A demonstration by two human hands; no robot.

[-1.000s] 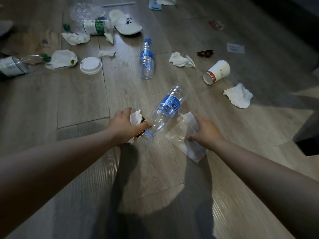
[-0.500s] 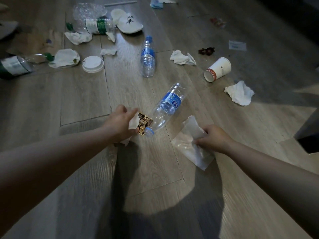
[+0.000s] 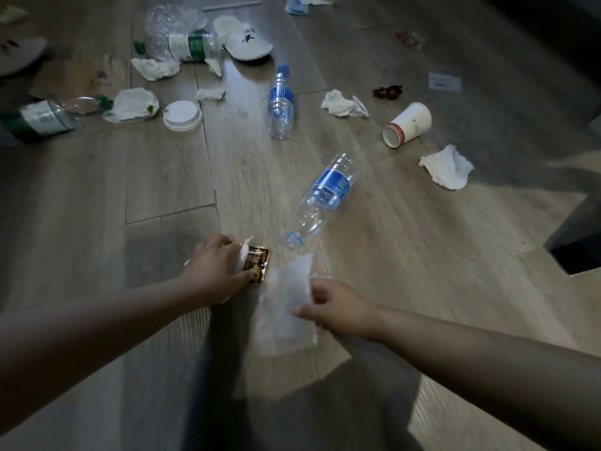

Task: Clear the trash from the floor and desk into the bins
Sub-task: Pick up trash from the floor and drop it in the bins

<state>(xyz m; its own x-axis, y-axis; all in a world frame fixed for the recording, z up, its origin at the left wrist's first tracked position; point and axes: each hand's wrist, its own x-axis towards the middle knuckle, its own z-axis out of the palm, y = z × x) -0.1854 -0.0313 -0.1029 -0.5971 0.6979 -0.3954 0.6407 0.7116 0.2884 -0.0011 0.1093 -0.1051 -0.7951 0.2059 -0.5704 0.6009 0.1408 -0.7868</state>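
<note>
My left hand (image 3: 216,271) grips a gold and brown wrapper (image 3: 258,263) together with a bit of white tissue (image 3: 242,255). My right hand (image 3: 335,309) pinches a clear plastic bag (image 3: 286,315) by its right edge, lifted above the wooden floor. Just beyond both hands lies an empty clear bottle with a blue label (image 3: 320,198), cap end toward me. A second blue-label bottle (image 3: 280,102) lies farther off.
Scattered on the floor: a paper cup (image 3: 408,124), crumpled tissues (image 3: 447,167) (image 3: 343,104) (image 3: 155,68), a white lid (image 3: 182,115), green-label bottles (image 3: 35,117) (image 3: 182,37), a white slipper (image 3: 245,39), a dark wrapper (image 3: 388,92). A dark piece of furniture (image 3: 575,236) stands at right.
My right hand has lifted the clear bag off the floor and drawn it toward me. My left hand has pulled back from the bottle with the wrapper and tissue.
</note>
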